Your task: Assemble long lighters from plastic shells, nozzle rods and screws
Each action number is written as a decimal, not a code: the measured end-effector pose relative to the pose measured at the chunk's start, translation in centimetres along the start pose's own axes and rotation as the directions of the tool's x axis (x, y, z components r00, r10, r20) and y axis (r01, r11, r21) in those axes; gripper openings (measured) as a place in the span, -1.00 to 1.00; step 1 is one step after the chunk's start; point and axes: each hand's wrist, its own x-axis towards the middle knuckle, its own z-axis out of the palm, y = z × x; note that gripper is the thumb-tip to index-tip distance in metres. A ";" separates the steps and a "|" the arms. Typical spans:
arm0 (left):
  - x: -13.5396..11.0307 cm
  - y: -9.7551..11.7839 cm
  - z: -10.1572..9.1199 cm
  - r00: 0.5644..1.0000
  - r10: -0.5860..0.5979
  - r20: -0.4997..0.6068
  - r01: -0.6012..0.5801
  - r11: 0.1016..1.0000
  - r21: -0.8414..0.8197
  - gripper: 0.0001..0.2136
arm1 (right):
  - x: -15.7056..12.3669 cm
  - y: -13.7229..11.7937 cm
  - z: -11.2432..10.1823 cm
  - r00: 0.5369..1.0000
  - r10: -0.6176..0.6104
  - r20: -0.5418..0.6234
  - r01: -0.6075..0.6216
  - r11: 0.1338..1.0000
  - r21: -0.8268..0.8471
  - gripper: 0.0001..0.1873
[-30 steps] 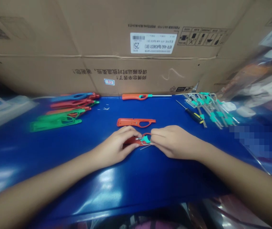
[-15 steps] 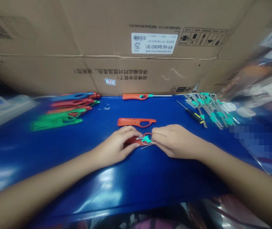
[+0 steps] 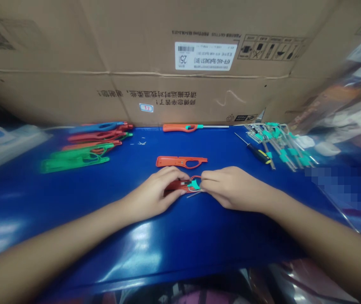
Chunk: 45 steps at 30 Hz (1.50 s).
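Note:
My left hand [image 3: 164, 188] is closed around the handle end of an orange lighter shell half [image 3: 174, 185], low over the blue table. A teal trigger piece [image 3: 195, 184] sits in the shell between my two hands, with a white wire curving beneath it. My right hand [image 3: 228, 185] pinches at the shell's other end, beside the teal trigger; its fingertips hide exactly what they grip. A thin metal rod [image 3: 194, 194] shows just under the shell. Another orange shell half [image 3: 182, 161] lies right behind my hands.
At the back lies an assembled orange lighter [image 3: 180, 127]. Coloured shell halves [image 3: 82, 156] are piled at the left. A black-and-yellow screwdriver [image 3: 258, 153] rests beside metal tubes with teal parts [image 3: 283, 145] at the right. A cardboard box [image 3: 136, 50] walls off the table's [image 3: 168, 236] back.
Hardly anything differs. The teal trigger and the small part beside it have shifted slightly in the shell, and my right fingertips have moved a touch to the left.

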 end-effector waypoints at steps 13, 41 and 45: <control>-0.1 -0.1 0.0 0.985 0.135 0.107 -0.149 0.979 0.138 -0.58 | 0.4 0.2 0.5 0.953 0.302 -0.027 -0.242 0.809 0.535 -0.88; -0.3 -0.3 -0.4 0.977 0.192 0.096 -0.202 0.973 0.113 -0.74 | -0.5 0.3 -0.6 0.986 0.136 0.095 -0.163 0.894 0.417 -0.88; -0.4 -0.5 -0.3 0.975 0.203 0.088 -0.212 0.971 0.110 -0.74 | -0.5 0.2 -0.6 0.985 0.145 0.091 -0.170 0.889 0.425 -0.82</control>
